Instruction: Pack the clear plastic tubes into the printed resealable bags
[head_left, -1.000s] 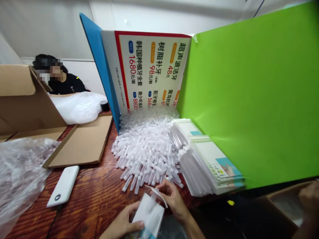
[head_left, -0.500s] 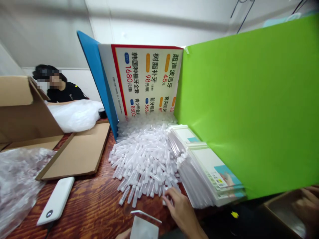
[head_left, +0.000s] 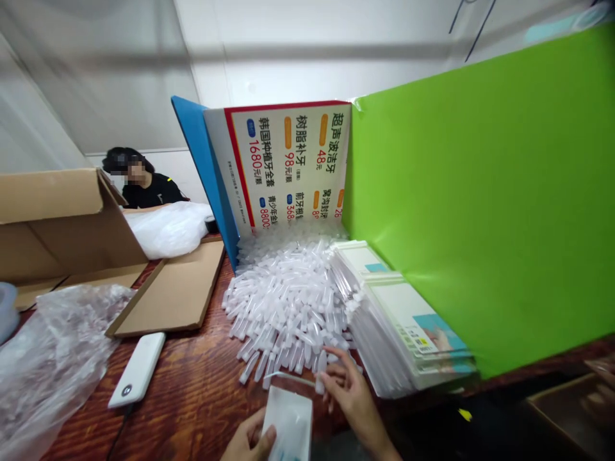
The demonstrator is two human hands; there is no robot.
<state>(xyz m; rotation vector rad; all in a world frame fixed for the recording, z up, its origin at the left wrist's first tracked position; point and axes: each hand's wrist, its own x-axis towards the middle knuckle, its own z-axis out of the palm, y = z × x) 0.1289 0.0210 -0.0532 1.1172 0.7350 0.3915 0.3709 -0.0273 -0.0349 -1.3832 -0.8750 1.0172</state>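
Note:
At the bottom of the head view, my left hand (head_left: 250,439) is closed round the side of a pale zip bag (head_left: 290,419), its thumb on the front and its top edge gaping. My right hand (head_left: 346,390) pinches a small translucent plastic tube (head_left: 319,382) just right of the bag's mouth. Beyond both hands spreads a large heap of similar capped tubes (head_left: 293,294). Right of the heap, a stack of clear zip bags with printed cards (head_left: 408,320) stands close to my right hand.
A bright green panel (head_left: 471,211) and a printed board (head_left: 298,160) fence the heap. To the left are a white power bank (head_left: 138,370) with a cable, a cardboard flap (head_left: 177,288), crumpled plastic film (head_left: 67,346) and a carton (head_left: 62,237). A co-worker (head_left: 148,186) sits behind.
My right hand has lifted a tube off the heap's near edge. My left hand and the zip bag have come up further into view, and the camera has shifted left.

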